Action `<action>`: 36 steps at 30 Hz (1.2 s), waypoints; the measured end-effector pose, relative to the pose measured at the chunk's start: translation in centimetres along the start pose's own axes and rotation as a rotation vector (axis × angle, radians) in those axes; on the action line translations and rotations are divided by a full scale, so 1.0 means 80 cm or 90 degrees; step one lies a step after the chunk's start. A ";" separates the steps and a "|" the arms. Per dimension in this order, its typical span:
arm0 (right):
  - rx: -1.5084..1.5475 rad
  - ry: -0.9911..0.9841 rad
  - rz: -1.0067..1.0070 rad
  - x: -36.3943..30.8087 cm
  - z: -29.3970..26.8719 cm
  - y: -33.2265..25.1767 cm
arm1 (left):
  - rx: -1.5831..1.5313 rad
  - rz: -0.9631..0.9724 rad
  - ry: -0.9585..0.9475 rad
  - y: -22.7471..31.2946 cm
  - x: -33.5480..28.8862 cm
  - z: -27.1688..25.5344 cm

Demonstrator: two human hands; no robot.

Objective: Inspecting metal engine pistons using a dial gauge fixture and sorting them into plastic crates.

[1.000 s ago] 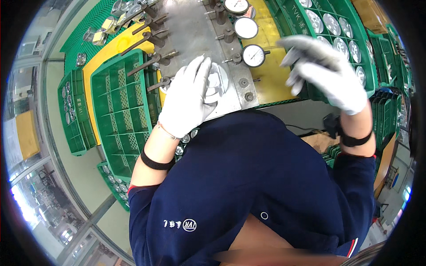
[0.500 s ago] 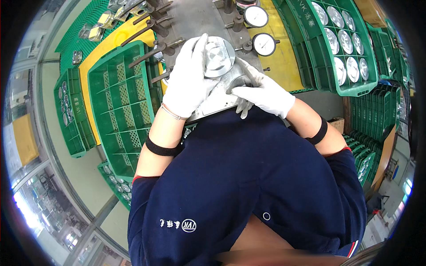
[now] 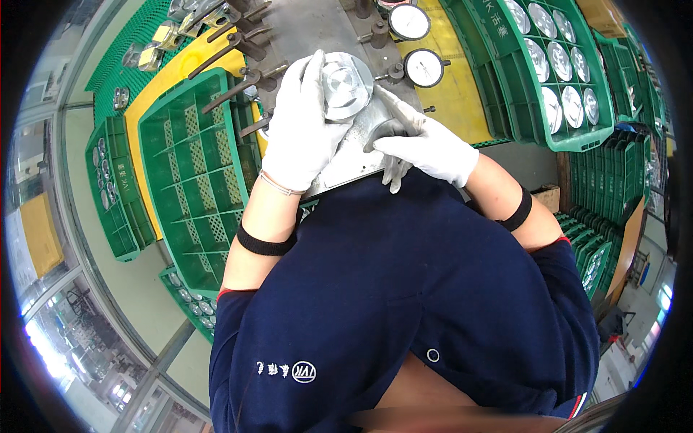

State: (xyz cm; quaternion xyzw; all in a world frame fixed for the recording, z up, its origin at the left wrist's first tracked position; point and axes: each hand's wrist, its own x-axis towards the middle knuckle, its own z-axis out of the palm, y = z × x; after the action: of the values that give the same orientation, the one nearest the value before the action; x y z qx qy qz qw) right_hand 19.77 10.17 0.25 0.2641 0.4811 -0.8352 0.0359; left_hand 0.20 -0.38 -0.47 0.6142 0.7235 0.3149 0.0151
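So, my left fingers grip the round metal part by its left side, over the metal plate, its circular face turned up at me, its axis running up toward my head. My right fingers curl near its right edge; whether they're gripping, I can't tell.

At twelve o'clock, the round piece is bright, smooth-looking metal; the plate is duller grey metal. Matt white cloth gloves cover the left hand and right hand. Green plastic crates fill two o'clock; the six o'clock shirt is matt cloth.
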 end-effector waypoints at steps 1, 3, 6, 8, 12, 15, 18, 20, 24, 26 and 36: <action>0.002 0.000 0.001 0.000 0.001 0.001 | 0.000 -0.001 -0.002 0.000 -0.001 0.001; 0.027 -0.005 -0.004 -0.001 0.002 -0.002 | 0.014 0.007 0.022 -0.001 -0.001 0.001; 0.041 0.002 -0.006 -0.001 0.005 -0.005 | 0.012 0.007 0.024 0.000 0.000 0.002; 0.040 0.004 0.000 0.001 0.005 -0.005 | 0.007 0.004 0.026 0.000 0.002 0.003; 0.030 0.001 0.022 -0.002 -0.004 -0.010 | 0.012 0.013 0.043 0.006 0.008 0.004; -0.145 0.024 0.027 -0.008 -0.011 -0.015 | -0.009 0.021 0.047 0.025 0.005 -0.008; 0.026 -0.051 -0.042 -0.029 -0.012 -0.035 | -0.228 -0.020 -0.001 0.080 0.006 -0.038; 0.142 -0.155 0.051 -0.050 -0.026 -0.060 | -0.389 0.018 -0.004 0.101 0.014 -0.047; 0.042 -0.081 -0.147 -0.100 -0.084 -0.136 | -0.273 0.049 0.061 0.100 0.014 -0.052; 0.028 0.022 -0.251 -0.116 -0.128 -0.202 | -0.253 -0.044 0.096 0.091 -0.004 -0.053; -0.925 0.779 -0.264 -0.019 -0.517 -0.394 | -0.174 -0.598 0.420 0.055 -0.191 -0.061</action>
State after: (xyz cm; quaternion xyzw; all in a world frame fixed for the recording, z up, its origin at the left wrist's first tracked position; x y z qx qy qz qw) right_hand 28.01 60.72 9.30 0.4761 0.8519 -0.0425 -0.2139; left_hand 5.81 -16.01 -0.07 0.0901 0.8374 0.5391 0.0064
